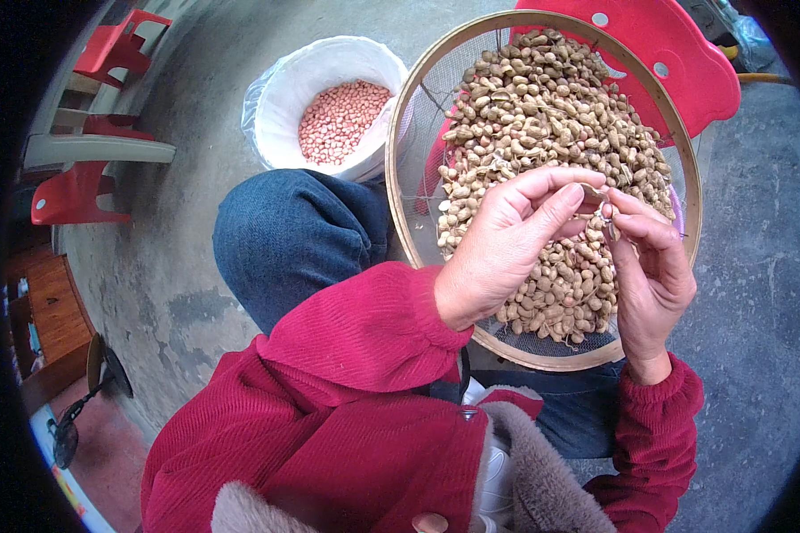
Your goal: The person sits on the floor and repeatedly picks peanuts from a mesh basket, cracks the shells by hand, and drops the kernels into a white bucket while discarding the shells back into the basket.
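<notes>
A cracked-open peanut shell (595,192) is pinched between the thumb and forefinger of my left hand (510,236). The fingertips of my right hand (653,266) grip a smaller piece of peanut shell (613,230), right against the first. Whether a kernel lies between them, I cannot tell. Both hands are above a heap of unshelled peanuts (560,126), which fills much of a round wire-mesh sieve (400,220) with a wooden rim. Beside the sieve, up and to the left, a white bucket (280,133) lined with plastic contains pink shelled peanut kernels (341,120).
Under the sieve's far side is a red plastic stool (697,73). My denim-covered knee (293,233) sits just below the bucket. More red plastic chairs (80,196) line the left edge, above a brown wooden cabinet (57,320). The floor (200,313) is worn concrete.
</notes>
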`<act>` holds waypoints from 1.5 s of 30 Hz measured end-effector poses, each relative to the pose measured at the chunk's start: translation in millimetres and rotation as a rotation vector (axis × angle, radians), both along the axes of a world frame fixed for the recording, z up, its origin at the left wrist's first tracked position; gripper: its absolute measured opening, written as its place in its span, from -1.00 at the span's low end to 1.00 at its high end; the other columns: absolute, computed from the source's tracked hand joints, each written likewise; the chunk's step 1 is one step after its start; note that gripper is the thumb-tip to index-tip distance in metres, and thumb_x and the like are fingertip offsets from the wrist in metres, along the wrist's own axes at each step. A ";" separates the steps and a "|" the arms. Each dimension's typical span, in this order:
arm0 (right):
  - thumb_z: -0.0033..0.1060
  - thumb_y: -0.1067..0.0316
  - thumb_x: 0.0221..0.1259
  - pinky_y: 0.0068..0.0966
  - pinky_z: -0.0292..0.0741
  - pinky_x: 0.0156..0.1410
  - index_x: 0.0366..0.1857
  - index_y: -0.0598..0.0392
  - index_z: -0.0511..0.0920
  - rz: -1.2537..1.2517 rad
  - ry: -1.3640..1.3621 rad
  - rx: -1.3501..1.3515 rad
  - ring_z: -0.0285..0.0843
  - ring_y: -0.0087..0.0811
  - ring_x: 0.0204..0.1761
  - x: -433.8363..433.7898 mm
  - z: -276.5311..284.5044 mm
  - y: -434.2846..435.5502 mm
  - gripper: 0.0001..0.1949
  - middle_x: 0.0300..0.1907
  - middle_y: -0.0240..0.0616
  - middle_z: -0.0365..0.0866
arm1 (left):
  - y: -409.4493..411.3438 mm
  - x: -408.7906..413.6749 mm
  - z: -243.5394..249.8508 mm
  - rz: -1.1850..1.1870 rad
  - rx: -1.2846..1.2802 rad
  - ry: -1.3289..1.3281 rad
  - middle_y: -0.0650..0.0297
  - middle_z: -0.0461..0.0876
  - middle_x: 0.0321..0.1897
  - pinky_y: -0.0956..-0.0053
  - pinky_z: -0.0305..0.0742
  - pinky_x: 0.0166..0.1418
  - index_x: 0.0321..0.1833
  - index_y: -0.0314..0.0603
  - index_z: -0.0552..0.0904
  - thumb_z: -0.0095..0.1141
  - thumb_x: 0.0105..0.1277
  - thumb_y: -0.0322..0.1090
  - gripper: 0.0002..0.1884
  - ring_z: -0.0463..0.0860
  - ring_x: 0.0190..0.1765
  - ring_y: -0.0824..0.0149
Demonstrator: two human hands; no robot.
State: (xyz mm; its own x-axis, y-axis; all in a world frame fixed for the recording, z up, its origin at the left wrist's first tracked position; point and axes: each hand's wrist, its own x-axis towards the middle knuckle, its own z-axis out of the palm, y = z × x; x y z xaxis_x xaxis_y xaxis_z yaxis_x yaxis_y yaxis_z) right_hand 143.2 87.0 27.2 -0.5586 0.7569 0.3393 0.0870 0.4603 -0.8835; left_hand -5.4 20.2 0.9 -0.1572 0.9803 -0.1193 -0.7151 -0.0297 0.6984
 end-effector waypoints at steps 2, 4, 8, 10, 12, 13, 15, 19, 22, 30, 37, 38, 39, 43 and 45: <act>0.16 0.70 0.15 -0.46 0.50 0.17 -0.19 0.19 0.59 -0.002 -0.020 0.041 0.57 -0.32 0.07 0.5 0.4 2.2 -0.80 0.01 -0.07 0.62 | 1.1 0.7 -3.5 0.018 0.029 0.053 0.27 0.63 0.01 0.59 0.49 0.14 0.17 -0.22 0.55 -0.07 0.49 -0.29 -0.71 0.59 0.04 0.50; 0.17 0.71 0.14 -0.46 0.52 0.14 -0.20 0.18 0.59 0.001 0.000 0.023 0.59 -0.31 0.05 -0.9 2.2 1.4 -0.80 -0.01 -0.07 0.63 | 2.4 1.5 -7.0 0.041 0.078 0.097 0.28 0.63 0.00 0.58 0.47 0.15 0.16 -0.21 0.55 -0.06 0.49 -0.29 -0.71 0.59 0.04 0.50; 0.22 0.71 0.04 -0.44 0.56 0.04 -0.23 0.20 0.60 0.067 -0.110 0.295 0.63 -0.25 -0.01 -0.1 10.9 6.7 -0.78 -0.07 -0.05 0.65 | 0.6 -0.3 -3.2 0.023 0.038 0.081 0.31 0.64 -0.03 0.58 0.46 0.12 0.13 -0.21 0.57 -0.05 0.48 -0.30 -0.73 0.59 0.01 0.50; 0.25 0.66 -0.03 -0.42 0.57 0.00 -0.24 0.21 0.61 0.131 -0.190 0.555 0.64 -0.21 -0.05 -0.2 16.8 9.8 -0.78 -0.08 -0.03 0.66 | 0.2 -1.9 -2.2 0.007 0.016 0.088 0.33 0.64 -0.04 0.59 0.46 0.09 0.11 -0.21 0.58 -0.05 0.48 -0.29 -0.73 0.59 0.00 0.51; 0.27 0.53 -0.12 -0.38 0.60 -0.04 -0.25 0.26 0.62 0.221 -0.292 0.769 0.65 -0.16 -0.08 2.3 27.0 10.5 -0.74 -0.07 -0.01 0.64 | 0.8 -0.3 -6.3 0.031 0.044 0.134 0.34 0.64 -0.06 0.61 0.45 0.07 0.08 -0.20 0.59 -0.06 0.49 -0.29 -0.75 0.58 -0.02 0.52; 0.24 0.49 -0.10 -0.36 0.60 -0.03 -0.23 0.28 0.62 0.252 -0.343 0.839 0.64 -0.15 -0.07 2.0 30.3 7.6 -0.73 -0.05 -0.01 0.64 | 1.0 0.1 -8.4 0.045 0.057 0.158 0.35 0.64 -0.07 0.61 0.45 0.06 0.07 -0.20 0.60 -0.06 0.49 -0.28 -0.75 0.58 -0.03 0.53; 0.24 0.50 -0.11 -0.36 0.61 -0.03 -0.21 0.30 0.63 0.273 -0.374 0.857 0.64 -0.14 -0.06 -0.2 34.8 4.1 -0.71 -0.05 -0.01 0.64 | 1.8 0.5 -9.4 0.062 0.065 0.188 0.34 0.64 -0.10 0.63 0.46 0.03 0.05 -0.21 0.59 -0.07 0.49 -0.28 -0.76 0.59 -0.06 0.53; 0.29 0.53 -0.10 -0.36 0.61 -0.06 -0.24 0.27 0.63 0.216 -0.275 0.762 0.65 -0.16 -0.09 3.7 28.4 12.1 -0.74 -0.10 -0.02 0.66 | -0.4 -1.7 -9.3 0.021 -0.014 0.018 0.28 0.66 -0.17 0.63 0.49 -0.04 0.04 -0.22 0.54 -0.11 0.51 -0.27 -0.77 0.62 -0.11 0.50; 0.33 0.62 -0.08 -0.39 0.58 -0.04 -0.27 0.25 0.61 0.131 -0.212 0.703 0.66 -0.18 -0.13 2.3 29.1 9.1 -0.78 -0.18 -0.04 0.68 | 2.4 -3.8 -13.5 0.069 -0.057 -0.030 0.21 0.66 -0.19 0.61 0.53 -0.10 0.05 -0.24 0.49 -0.13 0.52 -0.25 -0.76 0.65 -0.15 0.44; 0.19 0.56 0.22 -0.65 0.53 -0.07 -0.18 0.24 0.55 0.014 -0.353 -0.423 0.59 -0.62 -0.20 11.4 15.3 19.5 -0.88 -0.25 -0.32 0.65 | 1.5 -6.8 -12.3 0.129 -0.089 -0.051 0.14 0.66 -0.17 0.59 0.55 -0.10 0.07 -0.27 0.49 -0.10 0.50 -0.28 -0.75 0.65 -0.15 0.40; 0.24 0.50 0.22 -0.71 0.48 -0.18 -0.15 0.16 0.53 0.053 -0.179 -0.722 0.56 -0.66 -0.30 14.3 24.2 19.3 -0.84 -0.29 -0.40 0.64 | 0.4 -3.8 -10.2 -0.049 -0.120 -0.113 0.14 0.63 -0.11 0.60 0.56 -0.04 0.09 -0.32 0.52 -0.12 0.39 -0.49 -0.73 0.65 -0.12 0.40; 0.25 0.48 0.22 -0.71 0.48 -0.20 -0.14 0.15 0.52 0.063 -0.148 -0.744 0.56 -0.65 -0.30 15.8 21.1 20.5 -0.83 -0.30 -0.40 0.64 | 0.0 -4.7 -8.5 -0.104 -0.119 -0.123 0.14 0.63 -0.11 0.60 0.56 -0.03 0.11 -0.33 0.52 -0.14 0.38 -0.50 -0.71 0.65 -0.12 0.41; 0.25 0.48 0.22 -0.71 0.48 -0.20 -0.14 0.15 0.52 0.062 -0.133 -0.761 0.56 -0.65 -0.30 15.3 20.7 20.8 -0.83 -0.30 -0.40 0.64 | 0.4 -5.4 -7.0 -0.157 -0.117 -0.133 0.14 0.63 -0.10 0.60 0.56 -0.03 0.13 -0.34 0.52 -0.15 0.38 -0.52 -0.69 0.65 -0.12 0.41; 0.24 0.48 0.22 -0.72 0.49 -0.18 -0.14 0.15 0.52 0.074 -0.097 -0.783 0.56 -0.65 -0.29 12.6 19.3 19.5 -0.83 -0.29 -0.40 0.64 | -1.5 0.2 -2.8 -0.208 -0.110 0.074 0.23 0.66 -0.18 0.64 0.53 -0.04 0.06 -0.33 0.59 0.08 0.38 -0.38 -0.75 0.62 -0.18 0.52; 0.24 0.50 0.22 -0.72 0.50 -0.17 -0.14 0.14 0.52 0.075 -0.087 -0.766 0.56 -0.65 -0.29 11.6 18.9 17.2 -0.83 -0.28 -0.40 0.63 | -0.5 1.8 -8.5 -0.165 -0.088 0.059 0.29 0.68 -0.27 0.67 0.53 -0.11 -0.04 -0.32 0.63 0.20 0.33 -0.35 -0.77 0.61 -0.26 0.56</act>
State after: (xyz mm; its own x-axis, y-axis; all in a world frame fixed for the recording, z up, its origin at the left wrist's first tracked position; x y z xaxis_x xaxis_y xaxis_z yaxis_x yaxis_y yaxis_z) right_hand 154.8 104.2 46.2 -0.6183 0.7217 -0.3112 0.1631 -0.2695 -0.9491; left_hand -3.6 19.7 -7.7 -0.0044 0.9796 -0.2009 -0.6626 0.1476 0.7343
